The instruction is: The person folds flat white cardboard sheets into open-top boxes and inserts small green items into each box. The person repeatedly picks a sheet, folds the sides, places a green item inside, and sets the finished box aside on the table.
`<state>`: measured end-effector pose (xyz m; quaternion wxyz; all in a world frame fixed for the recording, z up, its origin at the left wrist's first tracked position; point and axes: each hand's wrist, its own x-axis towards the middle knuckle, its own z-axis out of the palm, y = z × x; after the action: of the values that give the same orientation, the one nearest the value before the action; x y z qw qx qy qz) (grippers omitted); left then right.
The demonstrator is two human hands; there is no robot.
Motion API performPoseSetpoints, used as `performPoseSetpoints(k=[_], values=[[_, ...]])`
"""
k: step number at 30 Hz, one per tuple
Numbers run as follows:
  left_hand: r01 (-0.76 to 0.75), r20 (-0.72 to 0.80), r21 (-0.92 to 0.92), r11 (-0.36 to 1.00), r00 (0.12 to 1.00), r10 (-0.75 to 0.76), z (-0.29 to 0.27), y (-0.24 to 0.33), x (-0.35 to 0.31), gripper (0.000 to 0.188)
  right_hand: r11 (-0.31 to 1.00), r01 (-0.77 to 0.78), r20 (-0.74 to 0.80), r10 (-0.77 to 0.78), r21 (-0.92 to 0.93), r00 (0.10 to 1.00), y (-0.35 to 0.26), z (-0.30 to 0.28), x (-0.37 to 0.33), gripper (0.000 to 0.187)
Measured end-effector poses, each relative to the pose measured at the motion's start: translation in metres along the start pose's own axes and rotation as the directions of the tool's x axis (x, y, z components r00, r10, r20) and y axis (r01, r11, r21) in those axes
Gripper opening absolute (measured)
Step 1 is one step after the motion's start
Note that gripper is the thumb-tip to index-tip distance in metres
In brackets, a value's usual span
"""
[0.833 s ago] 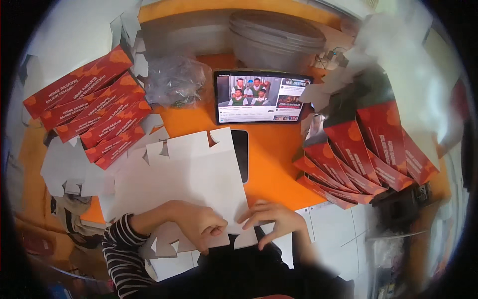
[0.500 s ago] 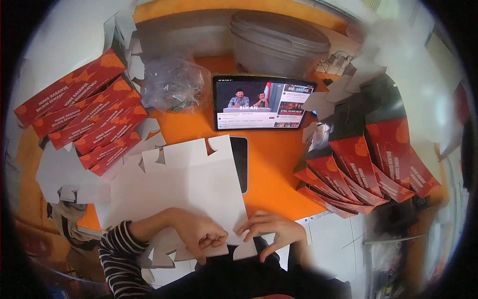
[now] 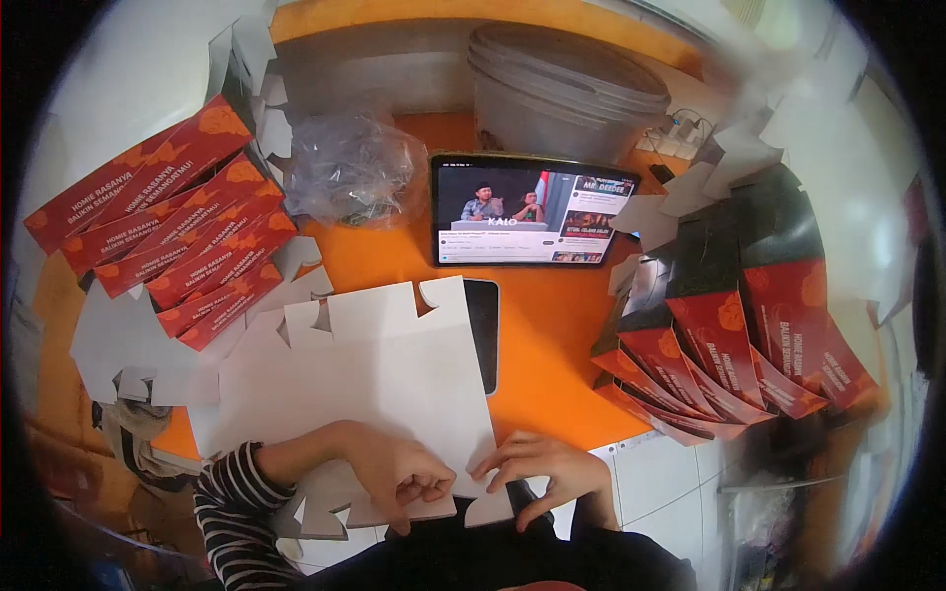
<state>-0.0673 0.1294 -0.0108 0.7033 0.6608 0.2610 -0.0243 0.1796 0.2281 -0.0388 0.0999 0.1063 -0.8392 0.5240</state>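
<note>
A flat cardboard box blank (image 3: 384, 364), plain white side up with notches cut in its far edge, lies in front of me on the table. My left hand (image 3: 404, 478) is closed at its near edge, fingers curled over the card and thumb pressing on a folded flap. Just to the right, my right hand (image 3: 542, 475) has its fingers curved and spread. Its fingertips rest by the blank's right edge, and its thumb stays apart, close to a small rounded tab (image 3: 490, 507).
Red printed cartons (image 3: 187, 217) fan out at the left, and more red cartons (image 3: 729, 345) at the right. A tablet (image 3: 532, 212) playing a video stands at the back, between a clear plastic bag (image 3: 350, 167) and a grey tub (image 3: 567, 94). A dark flat device (image 3: 483, 330) lies partly under the blank.
The whole view has shifted slightly, so the table things sit a little lower and farther right. Both hands keep nearly the same pose at the blank's near edge.
</note>
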Motion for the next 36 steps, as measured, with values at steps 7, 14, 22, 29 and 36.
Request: performPoseSetpoints(k=[7, 14, 22, 29, 36], values=[[-0.001, 0.022, -0.034, 0.999, 1.0, 0.001, -0.002, 0.003, -0.001, 0.037, 1.0, -0.001, 0.006, 0.001, 0.005, 1.0, -0.002, -0.002, 0.002, 0.05], [-0.015, 0.031, -0.024, 1.0, 0.999, 0.016, -0.001, 0.0, -0.001, 0.038, 1.0, -0.02, 0.005, 0.02, 0.013, 1.0, -0.004, -0.001, 0.002, 0.049], [0.013, 0.049, -0.08, 0.997, 0.999, -0.009, -0.001, -0.003, 0.0, 0.038, 1.0, -0.01, -0.003, 0.01, 0.002, 1.0, -0.004, -0.001, 0.002, 0.048], [0.027, 0.079, -0.149, 0.988, 0.997, -0.015, -0.003, -0.002, -0.001, 0.036, 1.0, -0.03, 0.007, 0.03, 0.005, 1.0, -0.005, -0.002, 0.002, 0.047], [0.042, 0.124, -0.176, 0.983, 0.992, -0.02, -0.003, -0.009, 0.002, 0.036, 0.999, -0.036, 0.009, 0.037, -0.018, 0.999, -0.005, -0.003, 0.002, 0.047]])
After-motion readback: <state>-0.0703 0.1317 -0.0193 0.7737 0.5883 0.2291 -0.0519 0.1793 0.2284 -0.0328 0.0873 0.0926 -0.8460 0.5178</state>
